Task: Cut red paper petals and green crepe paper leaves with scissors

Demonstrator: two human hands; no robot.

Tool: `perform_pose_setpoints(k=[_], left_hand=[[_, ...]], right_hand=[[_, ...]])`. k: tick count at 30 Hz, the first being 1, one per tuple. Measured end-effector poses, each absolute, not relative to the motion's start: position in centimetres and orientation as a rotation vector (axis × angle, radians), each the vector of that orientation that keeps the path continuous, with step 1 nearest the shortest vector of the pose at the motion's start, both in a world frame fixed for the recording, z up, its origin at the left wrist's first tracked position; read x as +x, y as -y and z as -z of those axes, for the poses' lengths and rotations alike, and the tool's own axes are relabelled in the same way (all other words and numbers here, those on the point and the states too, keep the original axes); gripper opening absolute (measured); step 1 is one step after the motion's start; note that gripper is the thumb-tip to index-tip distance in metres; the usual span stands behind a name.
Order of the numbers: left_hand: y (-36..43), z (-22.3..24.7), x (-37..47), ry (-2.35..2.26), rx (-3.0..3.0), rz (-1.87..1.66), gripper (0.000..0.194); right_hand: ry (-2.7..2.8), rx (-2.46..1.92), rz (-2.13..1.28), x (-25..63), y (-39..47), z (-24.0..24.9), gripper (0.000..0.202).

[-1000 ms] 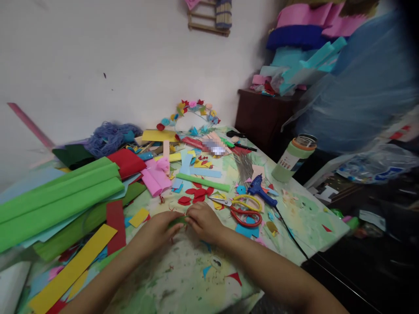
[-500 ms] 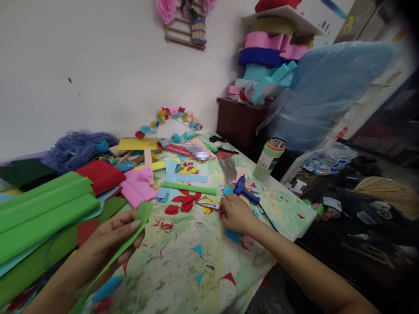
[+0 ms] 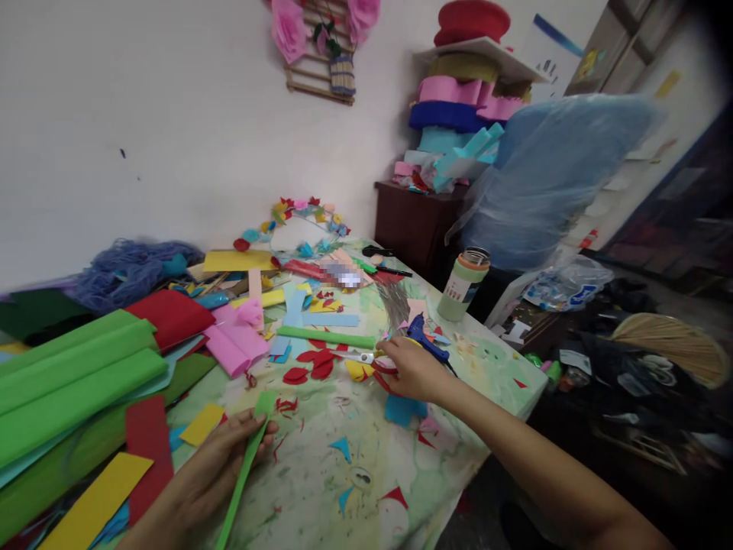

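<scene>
My left hand [image 3: 229,458] is closed on a long green paper strip [image 3: 243,473], low over the front left of the table. The strip's far end sticks up past the fingers and its near end hangs toward me. Farther right, my right hand [image 3: 409,370] grips a pair of scissors [image 3: 360,357] by the handles, with the blades pointing left. Red paper petals [image 3: 321,363] lie by the blade tips, and a rolled green paper piece [image 3: 326,336] lies just beyond. Close to my right knuckles is a blue glue gun [image 3: 424,336].
Green crepe paper [image 3: 74,374] covers the table's left side, with yellow strips [image 3: 95,504] in front. A flower wreath [image 3: 295,225] leans near the wall. At the right edge stands a green bottle [image 3: 463,286]. Paper scraps [image 3: 395,496] dot the tablecloth.
My left hand has moved down and slightly right with the green strip, uncovering yellow and red paper. The scissors have come up off the table in my right hand. The view has shifted slightly.
</scene>
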State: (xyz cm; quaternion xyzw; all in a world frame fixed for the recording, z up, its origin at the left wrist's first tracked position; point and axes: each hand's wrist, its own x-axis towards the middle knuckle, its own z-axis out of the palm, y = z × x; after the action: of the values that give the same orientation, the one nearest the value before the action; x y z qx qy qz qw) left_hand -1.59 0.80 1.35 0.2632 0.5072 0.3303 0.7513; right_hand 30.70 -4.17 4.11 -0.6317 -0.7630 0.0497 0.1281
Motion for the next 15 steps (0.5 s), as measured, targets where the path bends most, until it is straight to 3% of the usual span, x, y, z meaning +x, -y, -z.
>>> perform_pose_setpoints(k=[4, 10, 15], left_hand=[[-0.8, -0.6, -2.3, -1.154, 0.568, -0.776, 0.018], [-0.8, 1.0, -2.5, -1.086, 0.724, -0.802, 0.015], [-0.4, 0.8, -2.3, -1.085, 0.721, -0.847, 0.018]], right_hand=[[2.078, -1.607, -0.365, 29.5, 3.9, -5.9, 0.05], [1.712, -1.196, -1.162, 23.4, 0.8, -3.4, 0.056], [1.752, -1.212, -1.002, 19.8, -0.1, -0.6, 0.048]])
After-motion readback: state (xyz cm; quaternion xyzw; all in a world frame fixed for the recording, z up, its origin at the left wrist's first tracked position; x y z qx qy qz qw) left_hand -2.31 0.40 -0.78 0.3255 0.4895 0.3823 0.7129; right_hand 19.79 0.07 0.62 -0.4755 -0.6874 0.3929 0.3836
